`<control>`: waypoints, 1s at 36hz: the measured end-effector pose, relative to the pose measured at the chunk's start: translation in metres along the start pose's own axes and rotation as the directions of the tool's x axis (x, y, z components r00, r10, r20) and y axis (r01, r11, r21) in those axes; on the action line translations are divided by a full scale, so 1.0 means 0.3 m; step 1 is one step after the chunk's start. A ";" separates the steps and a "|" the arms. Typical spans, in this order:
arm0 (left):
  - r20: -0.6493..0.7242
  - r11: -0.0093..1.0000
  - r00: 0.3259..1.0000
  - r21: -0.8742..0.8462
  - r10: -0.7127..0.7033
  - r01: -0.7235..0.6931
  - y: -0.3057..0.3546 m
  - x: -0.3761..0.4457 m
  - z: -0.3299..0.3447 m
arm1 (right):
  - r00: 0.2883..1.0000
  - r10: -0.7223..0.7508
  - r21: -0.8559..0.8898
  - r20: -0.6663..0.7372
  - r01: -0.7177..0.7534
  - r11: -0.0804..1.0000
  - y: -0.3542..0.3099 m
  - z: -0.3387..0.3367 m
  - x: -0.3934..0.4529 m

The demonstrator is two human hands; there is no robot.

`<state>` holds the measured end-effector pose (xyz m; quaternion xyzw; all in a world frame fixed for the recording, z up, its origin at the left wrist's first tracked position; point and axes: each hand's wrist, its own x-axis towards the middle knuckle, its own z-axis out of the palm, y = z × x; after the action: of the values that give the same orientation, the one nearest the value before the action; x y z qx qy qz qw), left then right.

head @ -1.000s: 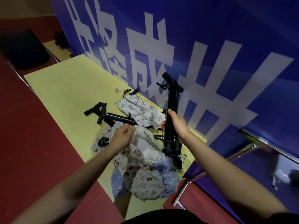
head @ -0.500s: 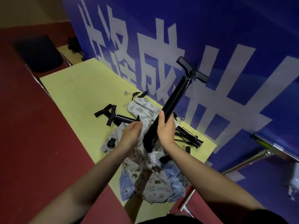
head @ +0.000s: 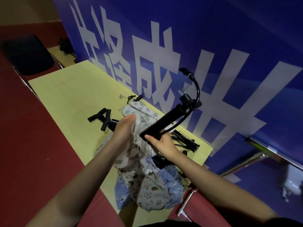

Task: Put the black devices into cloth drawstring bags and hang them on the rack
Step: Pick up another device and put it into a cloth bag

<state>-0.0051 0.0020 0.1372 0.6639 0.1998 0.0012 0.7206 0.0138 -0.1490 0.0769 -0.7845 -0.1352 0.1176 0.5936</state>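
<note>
My right hand (head: 161, 142) grips the lower end of a black device (head: 165, 122), a long tube with a curved hose looping from its top, tilted up to the right. My left hand (head: 123, 130) holds the mouth of a leaf-print cloth bag (head: 139, 149) right beside the device's lower end. Whether the tip is inside the bag cannot be told. A second black device (head: 105, 119) with a T-handle lies on the yellow table (head: 68, 99) to the left. Another one (head: 185, 140) lies behind my right hand.
More cloth bags (head: 152, 190) are heaped at the table's near end, one blue, one with animal print. A leaf-print bag (head: 141, 110) lies further back. A blue banner wall (head: 196, 46) borders the table's right side. A dark chair (head: 27, 54) stands far left on the red floor.
The device has tilted lower and further right, its bottom end now at the bag's mouth. My left hand lifted the bag's opening up beside it.
</note>
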 end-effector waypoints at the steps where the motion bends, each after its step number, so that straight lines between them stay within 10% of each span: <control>1: 0.007 1.000 1.000 0.002 0.026 -0.026 -0.007 0.005 -0.002 | 1.000 -0.003 -0.029 0.008 0.004 1.000 -0.001 -0.008 -0.004; 15: 0.038 0.944 0.999 -0.328 0.000 0.013 -0.085 -0.018 0.048 | 0.992 -0.128 -0.190 -0.004 0.125 0.974 -0.152 -0.046 0.022; 26: -0.040 0.960 0.959 -0.021 0.280 -0.281 -0.064 -0.029 0.057 | 0.997 -0.072 0.080 -0.019 0.074 0.994 -0.172 -0.017 0.029; 36: -0.197 0.938 0.932 -0.109 0.304 -0.329 -0.039 0.018 0.002 | 0.994 -0.099 -0.028 -0.052 0.098 0.995 -0.125 -0.037 0.029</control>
<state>-0.0031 0.0016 0.1246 0.6322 0.1528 0.1906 0.7353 0.0231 -0.1463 0.1158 -0.7873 -0.1593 0.0653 0.5921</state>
